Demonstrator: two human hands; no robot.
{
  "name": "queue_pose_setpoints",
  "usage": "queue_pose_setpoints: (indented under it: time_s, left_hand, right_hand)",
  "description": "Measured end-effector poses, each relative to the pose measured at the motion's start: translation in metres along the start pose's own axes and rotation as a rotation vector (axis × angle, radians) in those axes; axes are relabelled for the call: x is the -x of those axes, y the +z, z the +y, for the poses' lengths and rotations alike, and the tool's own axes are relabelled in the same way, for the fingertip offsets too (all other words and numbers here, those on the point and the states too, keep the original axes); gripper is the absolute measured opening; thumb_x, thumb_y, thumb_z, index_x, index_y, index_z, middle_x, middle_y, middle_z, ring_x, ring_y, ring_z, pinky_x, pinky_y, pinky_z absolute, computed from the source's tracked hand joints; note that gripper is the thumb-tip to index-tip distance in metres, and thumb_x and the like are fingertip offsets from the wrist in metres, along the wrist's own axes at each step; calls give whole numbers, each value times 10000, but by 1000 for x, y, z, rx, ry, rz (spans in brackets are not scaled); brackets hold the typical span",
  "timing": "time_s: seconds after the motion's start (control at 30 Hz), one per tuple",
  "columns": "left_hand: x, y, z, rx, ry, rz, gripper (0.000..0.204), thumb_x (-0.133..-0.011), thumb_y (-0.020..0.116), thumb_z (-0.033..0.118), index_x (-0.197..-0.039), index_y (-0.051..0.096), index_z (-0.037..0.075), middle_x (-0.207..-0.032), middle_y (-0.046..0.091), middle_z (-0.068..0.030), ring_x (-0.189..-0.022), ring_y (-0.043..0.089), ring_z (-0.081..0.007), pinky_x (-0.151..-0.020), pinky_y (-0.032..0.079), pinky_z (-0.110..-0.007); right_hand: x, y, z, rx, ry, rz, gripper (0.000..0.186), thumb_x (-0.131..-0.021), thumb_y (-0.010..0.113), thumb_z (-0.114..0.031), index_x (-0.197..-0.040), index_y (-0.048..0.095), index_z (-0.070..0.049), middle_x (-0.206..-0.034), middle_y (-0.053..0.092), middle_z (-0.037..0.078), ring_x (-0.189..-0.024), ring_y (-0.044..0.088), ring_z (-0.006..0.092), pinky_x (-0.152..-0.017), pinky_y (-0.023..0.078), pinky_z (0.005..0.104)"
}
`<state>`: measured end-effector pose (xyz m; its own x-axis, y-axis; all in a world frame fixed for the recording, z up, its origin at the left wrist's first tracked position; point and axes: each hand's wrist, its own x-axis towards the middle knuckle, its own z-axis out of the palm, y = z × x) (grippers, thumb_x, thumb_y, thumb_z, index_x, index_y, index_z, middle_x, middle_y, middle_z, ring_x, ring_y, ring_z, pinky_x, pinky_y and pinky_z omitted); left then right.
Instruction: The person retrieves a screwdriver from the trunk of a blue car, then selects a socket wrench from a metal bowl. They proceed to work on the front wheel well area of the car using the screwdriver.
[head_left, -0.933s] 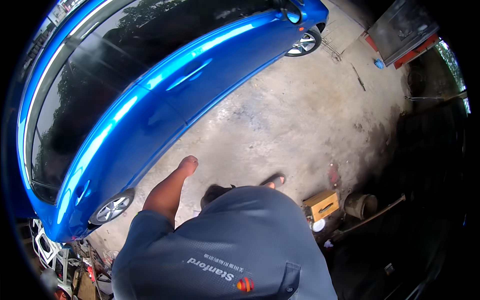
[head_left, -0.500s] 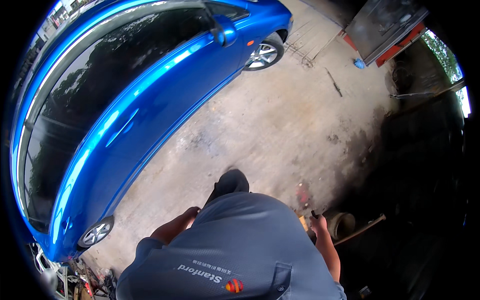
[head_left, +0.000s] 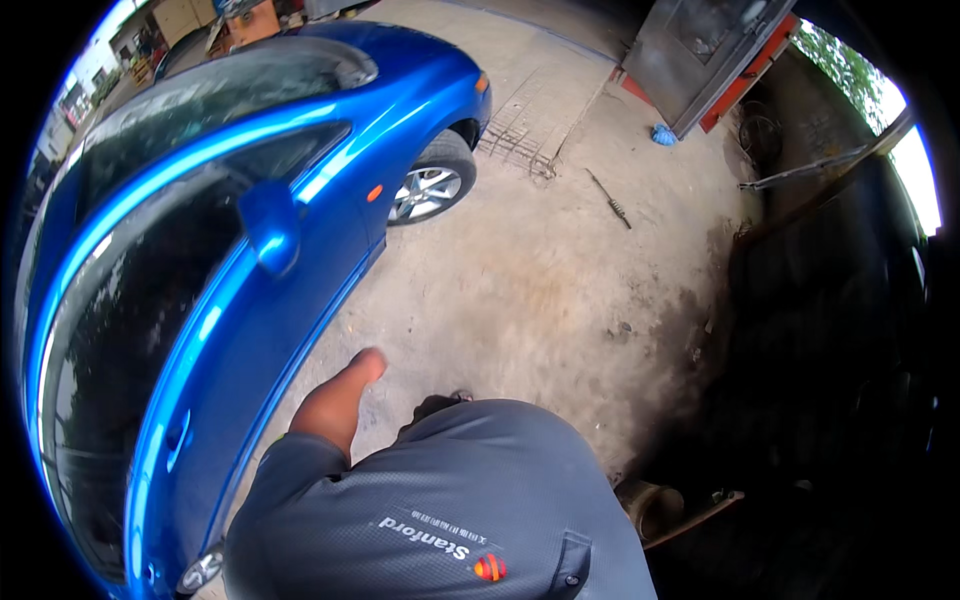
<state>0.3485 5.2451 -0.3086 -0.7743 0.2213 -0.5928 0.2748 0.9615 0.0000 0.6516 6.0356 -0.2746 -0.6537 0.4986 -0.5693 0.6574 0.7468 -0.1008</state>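
The blurred left hand (head_left: 371, 365) hangs right of the blue car (head_left: 275, 310), apart from it; its grip I cannot tell.

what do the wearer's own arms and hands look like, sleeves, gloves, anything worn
The left hand is blurred, but no glove shows; the forearm is bare below a short, dark grey sleeve. The matching shirt has pale lettering and a red-orange-yellow emblem. The right hand and forearm are out of view.

1 blue car (head_left: 275, 320) — 2 visible wheels (head_left: 438, 181), 1 side mirror (head_left: 270, 230), 1 bucket (head_left: 648, 508)
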Motion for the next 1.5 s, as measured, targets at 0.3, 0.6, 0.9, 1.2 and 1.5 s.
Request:
queue_pose_setpoints:
  time_s: [0.3,0.6,0.9,1.2,1.5]
  left_hand:
    - [-233,-274,112,998,-86,416,270,-864,570,248,-1051,650,69,-1022,666,-223,-979,645,-372,-830,513,-412]
    - [-278,-192,129,1028,-381,-2,228,-854,585,234,-886,696,37,-888,678,-231,-859,668,-379,-718,512,-442]
    - [-412,-163,33,906,-252,-7,180,-828,581,230,-810,678,79,-844,683,-164,-827,673,-310,-700,514,-407]
    - [-701,-588,-161,942,-351,391,258,-916,512,210,-770,591,13,-718,590,-211,-674,599,-336,-622,450,-450]
    - [-892,-701,-263,1429,-730,106,236,-936,533,155,-1125,645,66,-884,667,-104,-804,639,-205,-735,499,-322]
  right_hand:
    - [-211,-124,-177,-147,118,-165,457,-800,670,-418,-898,688,28,-865,681,245,-871,674,381,-728,498,451]
    - [-409,-380,-473,151,-246,-187,434,-825,672,-413,-950,693,2,-878,684,230,-847,671,368,-699,495,445]
    - [-669,-524,-786,45,-426,42,376,-874,616,-357,-994,642,-2,-787,665,193,-737,657,320,-650,492,420]
    - [-746,-520,-936,72,-254,-235,430,-831,658,-417,-1042,653,-43,-910,686,198,-896,660,358,-784,500,432]
    - [-956,-562,-996,12,109,-406,456,-802,676,-395,-993,661,19,-818,683,196,-763,675,295,-700,513,406]
